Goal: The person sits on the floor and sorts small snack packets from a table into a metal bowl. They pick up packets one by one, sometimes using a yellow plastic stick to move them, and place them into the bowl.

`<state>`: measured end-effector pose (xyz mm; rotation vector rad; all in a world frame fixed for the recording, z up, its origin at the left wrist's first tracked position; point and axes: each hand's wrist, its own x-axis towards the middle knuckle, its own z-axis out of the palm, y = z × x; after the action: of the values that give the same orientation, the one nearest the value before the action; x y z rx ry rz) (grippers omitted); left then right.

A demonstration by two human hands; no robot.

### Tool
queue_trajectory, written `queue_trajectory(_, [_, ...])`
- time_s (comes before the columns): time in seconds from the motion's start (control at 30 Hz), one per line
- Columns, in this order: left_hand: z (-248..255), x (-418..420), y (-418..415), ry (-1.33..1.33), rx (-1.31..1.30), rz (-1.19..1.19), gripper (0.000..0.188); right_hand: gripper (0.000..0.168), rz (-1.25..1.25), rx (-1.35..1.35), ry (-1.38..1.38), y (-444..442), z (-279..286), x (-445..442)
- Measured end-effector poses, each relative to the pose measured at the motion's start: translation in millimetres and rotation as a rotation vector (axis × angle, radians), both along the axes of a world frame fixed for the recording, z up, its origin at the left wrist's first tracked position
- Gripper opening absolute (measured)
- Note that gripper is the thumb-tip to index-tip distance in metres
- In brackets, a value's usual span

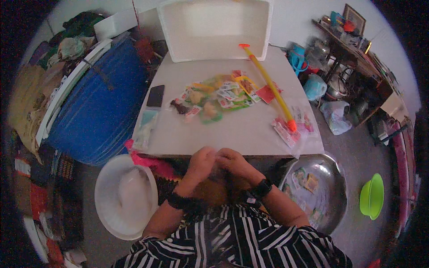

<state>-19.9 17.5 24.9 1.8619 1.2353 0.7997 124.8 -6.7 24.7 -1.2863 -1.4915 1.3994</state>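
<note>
At the near edge of the white table, my left hand and my right hand meet with fingers curled in. Blur and the backs of the hands hide whether anything is between the fingertips. Beyond them lies a loose pile of small printed packets, some green, some yellow, some red and white. A yellow tube with orange ends slants across the table to the right of the pile. Its near end rests by red-and-white packets and clear plastic at the right front corner.
A white foam box stands at the table's back. On the left are a dark phone and a clear bag. A white tub stands lower left; lower right are a metal basin with packets and a green basin.
</note>
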Motion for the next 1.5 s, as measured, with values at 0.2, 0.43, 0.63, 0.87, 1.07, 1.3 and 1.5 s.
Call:
queue_trajectory(0.2, [8.0, 2.8, -5.7, -0.082, 0.057, 0.018, 0.019, 0.013, -0.016, -0.100, 0.048, -1.6, 1.4, 0.4])
queue_trajectory(0.43, [8.9, 5.9, -11.4, -0.260, -0.188, 0.028, 0.017, 0.014, -0.010, -0.063, 0.050, -1.9, -12.3, 2.1])
queue_trajectory(0.63, [10.0, 4.3, -11.7, -0.155, -0.117, 0.045, 0.016, 0.013, 0.009, 0.013, 0.022, -3.9, -4.9, 2.6])
queue_trajectory(0.87, [-6.7, -1.4, -10.0, -0.206, -0.061, 0.055, 0.014, 0.010, -0.037, -0.194, 0.326, -5.1, -14.9, 4.2])
queue_trajectory(1.07, [-9.8, -6.5, -12.5, -0.281, -0.051, 0.154, 0.012, 0.006, -0.100, 0.023, 0.433, 4.0, -53.9, 2.1])
queue_trajectory(1.3, [27.1, -4.6, -29.7, 0.293, 0.585, 0.163, 0.010, 0.021, -0.122, 0.158, 0.022, 13.3, -31.6, -19.3])
queue_trajectory(1.5, [32.4, -5.3, -0.3, 0.653, 0.506, 0.138, 0.012, 0.022, -0.176, 0.258, -0.103, 35.8, -43.1, -27.4])
